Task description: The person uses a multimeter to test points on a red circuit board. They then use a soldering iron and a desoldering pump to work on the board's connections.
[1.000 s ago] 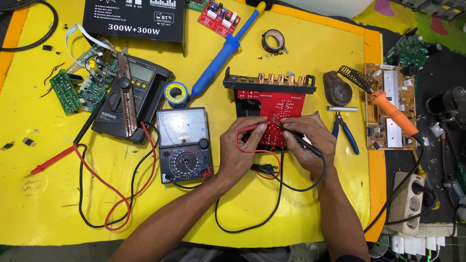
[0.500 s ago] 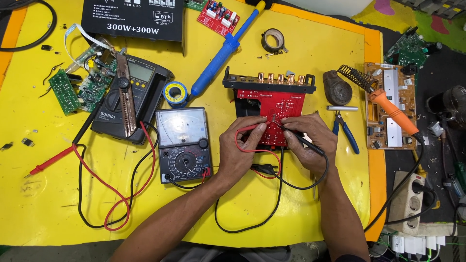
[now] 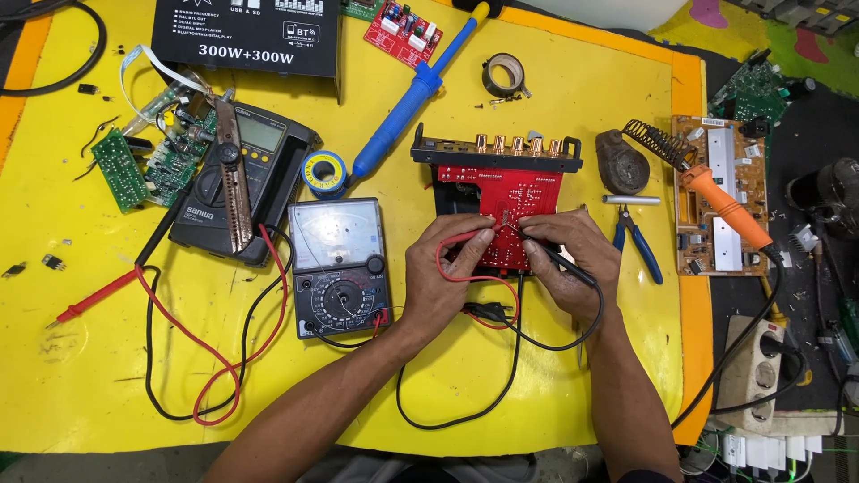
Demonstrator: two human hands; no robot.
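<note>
— What is held in the left hand?

— A red probe is pinched between thumb and fingers, so the grip is pressed together around it. Its tip is laid on the red circuit board.

— And the right hand?

— A black probe is pinched in the same way, the grip closed around its shaft. Its tip is set on the same board, just beside the red one.

— Where is the board placed?

— It is laid on the yellow table, near the middle, with a black panel carrying a row of copper-coloured sockets along its far edge. Both hands are rested over its near edge.

— Where are the probe leads run?

— Red and black wires are looped across the table below the hands and are led to the analog multimeter, which is placed just left of the left hand.

— What else is seen around it?

— A dark digital multimeter is set further left, with another red probe lying apart from it. A blue soldering iron is laid diagonally above, with a solder spool near its tip. Blue-handled pliers are found right of the right hand, and an orange soldering iron is rested on a brown board at the table's right edge.
</note>
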